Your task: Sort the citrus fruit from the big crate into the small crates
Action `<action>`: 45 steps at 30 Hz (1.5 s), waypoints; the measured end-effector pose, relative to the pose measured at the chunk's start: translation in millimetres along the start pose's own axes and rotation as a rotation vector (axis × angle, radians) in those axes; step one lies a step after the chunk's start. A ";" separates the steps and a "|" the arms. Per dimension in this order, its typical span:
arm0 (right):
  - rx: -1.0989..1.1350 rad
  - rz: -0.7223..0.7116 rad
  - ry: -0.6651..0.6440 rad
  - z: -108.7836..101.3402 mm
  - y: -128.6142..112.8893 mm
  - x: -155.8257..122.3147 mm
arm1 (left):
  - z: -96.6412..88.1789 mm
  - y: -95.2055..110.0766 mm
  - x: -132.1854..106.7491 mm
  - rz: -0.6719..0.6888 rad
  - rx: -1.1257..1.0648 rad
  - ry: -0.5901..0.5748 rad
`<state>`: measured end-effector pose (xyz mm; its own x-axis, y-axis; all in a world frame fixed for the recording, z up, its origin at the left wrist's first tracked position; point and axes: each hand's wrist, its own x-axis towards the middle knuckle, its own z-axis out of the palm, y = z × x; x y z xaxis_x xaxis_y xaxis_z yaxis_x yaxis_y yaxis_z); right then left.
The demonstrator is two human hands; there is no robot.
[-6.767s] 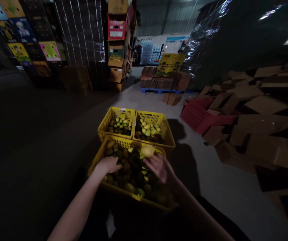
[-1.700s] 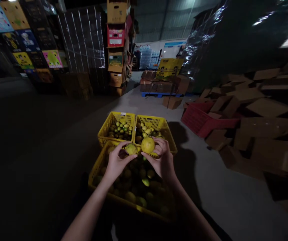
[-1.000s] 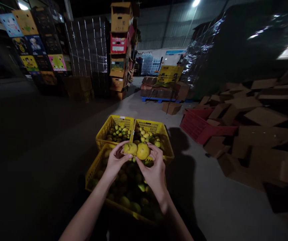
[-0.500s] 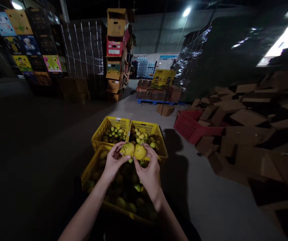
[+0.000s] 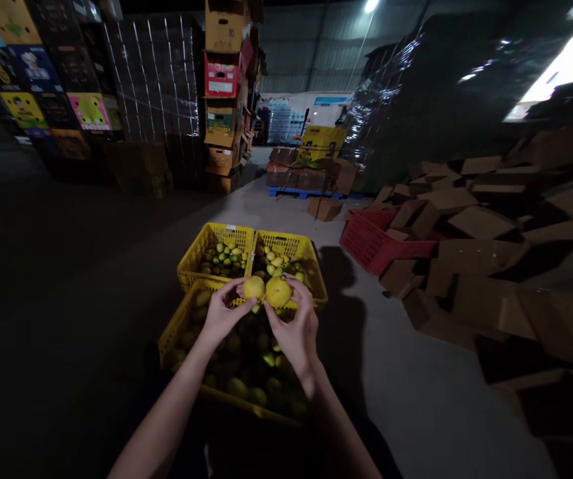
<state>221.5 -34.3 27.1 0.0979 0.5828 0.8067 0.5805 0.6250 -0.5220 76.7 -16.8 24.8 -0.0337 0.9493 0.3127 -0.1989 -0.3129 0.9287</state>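
Note:
My left hand [image 5: 224,311] is closed round a yellow lemon [image 5: 254,288], thumb below and fingers behind it. Another lemon [image 5: 278,292], a little larger in view, is gripped by my right hand [image 5: 296,326]. The two fruits are side by side, almost touching, above the near yellow crate [image 5: 171,326]. Dark green and yellow fruit fills that crate, much of it in shadow. Behind it stand a left yellow crate [image 5: 187,261] and a right yellow crate [image 5: 316,273], both holding smaller-looking yellow and green lemons.
A red crate [image 5: 366,243] and a heap of cardboard boxes [image 5: 486,266] lie to the right. Further back are a blue pallet [image 5: 301,193] with cartons, a tall box stack [image 5: 221,120] and wrapped pallet loads [image 5: 154,80]. Grey floor [image 5: 406,399] surrounds the crates.
The lemon in my left hand has turned, its dark-marked side now out of sight. The right lemon has turned slightly too. The whole view has shifted, so the surroundings sit higher and further left.

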 end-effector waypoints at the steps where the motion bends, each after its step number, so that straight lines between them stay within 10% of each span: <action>1: -0.004 -0.001 -0.011 0.1 -0.8 -0.2 | -0.3 0.8 0.4 -0.009 -0.036 0.018; 24: -0.023 -0.038 -0.049 -0.9 -11.6 0.5 | -4.0 6.2 1.5 -0.225 -0.198 0.023; 45: 0.051 0.076 -0.033 -0.1 -2.4 -1.2 | -6.6 -4.6 4.0 -0.017 -0.115 -0.005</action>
<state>220.0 -36.5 27.4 0.1129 0.6459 0.7551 0.5300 0.6036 -0.5956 71.0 -11.3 20.4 -0.0243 0.9540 0.2988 -0.3108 -0.2913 0.9047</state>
